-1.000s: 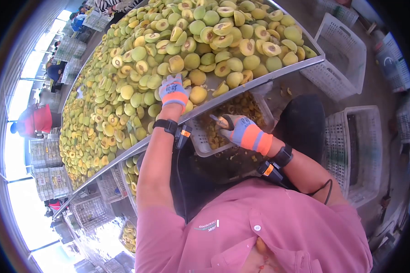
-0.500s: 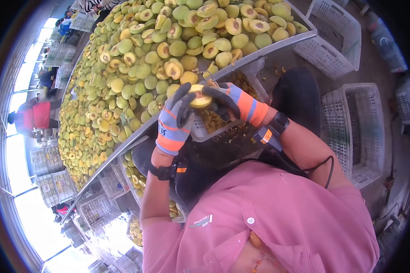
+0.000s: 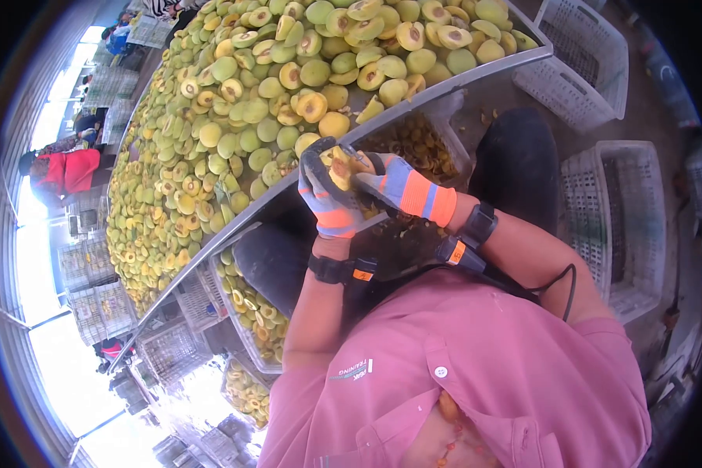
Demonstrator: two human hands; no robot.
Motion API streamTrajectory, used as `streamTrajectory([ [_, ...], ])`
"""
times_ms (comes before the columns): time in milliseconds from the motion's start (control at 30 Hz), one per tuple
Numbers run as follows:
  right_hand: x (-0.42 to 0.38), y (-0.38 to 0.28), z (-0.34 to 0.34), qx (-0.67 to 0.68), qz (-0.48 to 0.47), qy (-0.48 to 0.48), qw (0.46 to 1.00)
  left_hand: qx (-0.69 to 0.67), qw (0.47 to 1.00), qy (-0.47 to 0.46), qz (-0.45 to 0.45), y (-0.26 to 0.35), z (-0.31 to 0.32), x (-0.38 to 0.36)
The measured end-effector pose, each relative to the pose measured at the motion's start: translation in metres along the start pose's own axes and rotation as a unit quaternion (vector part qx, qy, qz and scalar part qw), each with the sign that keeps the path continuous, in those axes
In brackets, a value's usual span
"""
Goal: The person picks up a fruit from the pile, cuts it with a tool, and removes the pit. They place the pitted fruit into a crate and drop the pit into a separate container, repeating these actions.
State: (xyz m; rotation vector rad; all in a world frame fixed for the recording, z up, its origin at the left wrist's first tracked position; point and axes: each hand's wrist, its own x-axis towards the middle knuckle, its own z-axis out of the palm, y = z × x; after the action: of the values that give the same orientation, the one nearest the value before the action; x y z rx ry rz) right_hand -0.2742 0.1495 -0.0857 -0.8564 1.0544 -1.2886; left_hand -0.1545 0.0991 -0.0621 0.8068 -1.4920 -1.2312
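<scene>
A yellow-fleshed fruit half, peach-like with a brown centre (image 3: pixel 338 167), is gripped in my left hand (image 3: pixel 326 187). The fingers of that grey and orange glove curl around it. My right hand (image 3: pixel 398 183), gloved alike, is closed against the fruit's right side. Something brownish shows at its fingertips, too small and blurred to name. Both hands are over the near edge of a metal-rimmed table (image 3: pixel 444 84), heaped with green-yellow fruit halves (image 3: pixel 312 105). Below the hands sits a plastic bin (image 3: pixel 460 148) with brownish scraps in it.
White plastic crates (image 3: pixel 612 226) stand on the right, another crate (image 3: pixel 569 101) beyond them. A crate of fruit halves (image 3: pixel 253 312) is by my left leg. Stacked crates (image 3: pixel 101 312) line the left. A person in red (image 3: pixel 70 170) is at the far left.
My hands have moved slightly right, and the fruit half has tilted from a flat, level hold to a more upright one. The left forearm has swung right. The person in red has shifted posture.
</scene>
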Motion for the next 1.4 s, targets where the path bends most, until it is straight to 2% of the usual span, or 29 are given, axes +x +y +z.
streamTrajectory([
  [33,-0.002,-0.004,-0.002,-0.03,-0.018,0.0,0.999,-0.039,0.999,0.007,-0.014,-0.001,0.0,0.0],
  [67,-0.001,-0.005,-0.005,-0.114,-0.087,0.051,0.988,0.0,1.0,0.009,0.007,-0.007,-0.003,0.002],
  [133,0.007,-0.013,-0.015,-0.278,-0.22,0.149,0.923,0.088,0.995,0.002,0.05,-0.009,-0.007,0.004],
  [167,0.008,-0.019,-0.02,-0.263,-0.202,0.117,0.936,0.137,0.988,-0.009,0.071,-0.008,-0.008,0.005],
  [267,0.004,-0.026,-0.009,-0.238,-0.234,0.061,0.941,0.168,0.983,-0.028,0.065,-0.016,-0.008,0.003],
  [400,0.01,-0.009,-0.009,-0.361,-0.193,0.087,0.908,0.014,0.998,-0.002,-0.061,-0.017,0.0,-0.008],
  [500,0.013,-0.008,-0.012,-0.344,-0.213,0.026,0.914,-0.165,0.957,0.116,-0.211,-0.007,0.009,-0.004],
  [600,-0.01,-0.01,0.001,-0.31,-0.211,-0.045,0.926,-0.171,0.947,0.169,-0.214,-0.015,-0.003,0.008],
  [633,-0.016,-0.01,0.001,-0.229,-0.141,-0.072,0.96,-0.11,0.962,0.158,-0.194,-0.015,-0.01,0.017],
  [733,-0.013,-0.012,-0.004,-0.155,0.05,-0.091,0.982,-0.144,0.956,0.135,-0.216,-0.008,-0.021,0.021],
  [767,-0.008,-0.002,-0.002,-0.106,0.015,-0.045,0.993,-0.124,0.957,0.155,-0.209,0.0,-0.015,0.019],
  [867,0.002,0.006,-0.007,-0.1,0.041,-0.031,0.994,-0.118,0.971,0.114,-0.176,-0.011,-0.015,0.012],
  [1000,0.003,0.002,-0.009,-0.132,0.128,-0.017,0.983,-0.108,0.981,0.089,-0.133,-0.011,-0.006,0.005],
  [1100,0.008,0.028,-0.008,-0.141,0.037,0.0,0.989,-0.078,0.989,0.075,-0.103,-0.008,0.001,0.004],
  [1200,0.006,0.023,-0.008,-0.181,0.082,-0.015,0.98,-0.007,0.996,0.066,-0.062,-0.006,0.008,0.001],
  [1300,0.006,0.02,-0.009,-0.204,0.077,-0.03,0.975,0.03,0.998,0.048,-0.04,-0.006,0.01,-0.001],
  [1400,0.002,0.015,-0.006,-0.172,0.055,-0.024,0.983,0.083,0.995,0.045,-0.017,-0.005,0.012,-0.002],
])
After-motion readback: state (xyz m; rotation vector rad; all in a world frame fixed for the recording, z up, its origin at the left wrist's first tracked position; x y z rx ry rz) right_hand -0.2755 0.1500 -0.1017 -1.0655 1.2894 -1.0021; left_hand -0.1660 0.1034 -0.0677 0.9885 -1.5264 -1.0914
